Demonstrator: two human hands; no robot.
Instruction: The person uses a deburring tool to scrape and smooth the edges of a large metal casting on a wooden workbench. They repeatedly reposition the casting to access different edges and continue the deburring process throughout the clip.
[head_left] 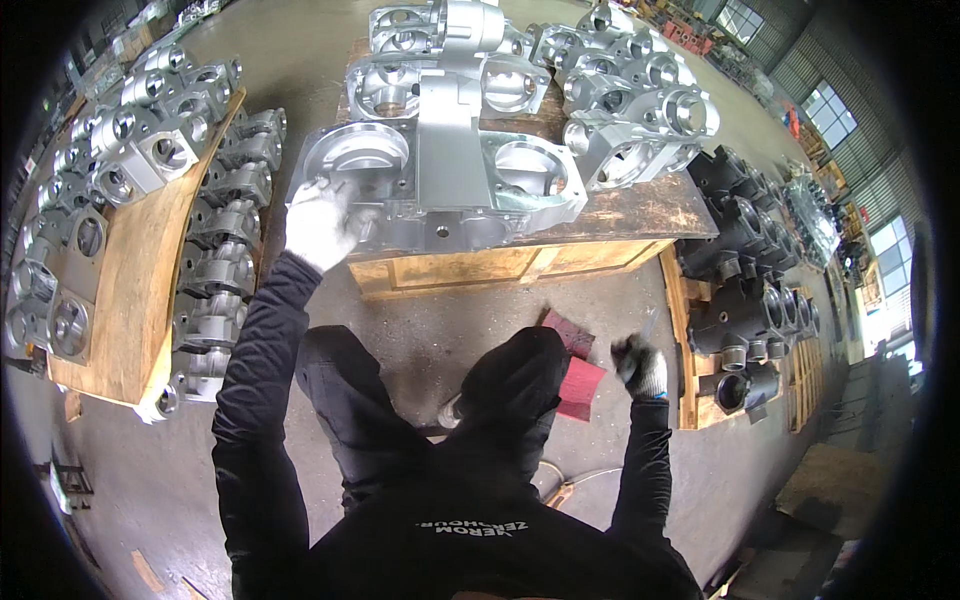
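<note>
A large silver metal casting (450,160) with round bored openings lies at the near edge of a wooden crate. My left hand (325,222), in a white glove, rests on its near left corner beside the left bore. The fingers look spread, though glare washes out their detail. My right hand (638,365) is held low over the floor at the right, its glove dark and soiled at the fingers. That hand is closed, and a thin pale strip (650,322) seems to stick up from it, too faint to name.
The wooden crate (480,268) carries more silver castings (640,125) behind and right. Stacked castings (215,260) stand left beside a wooden board (130,300). Black castings (745,310) sit on a pallet at right. Red sheets (578,385) and a cable (590,473) lie on the floor.
</note>
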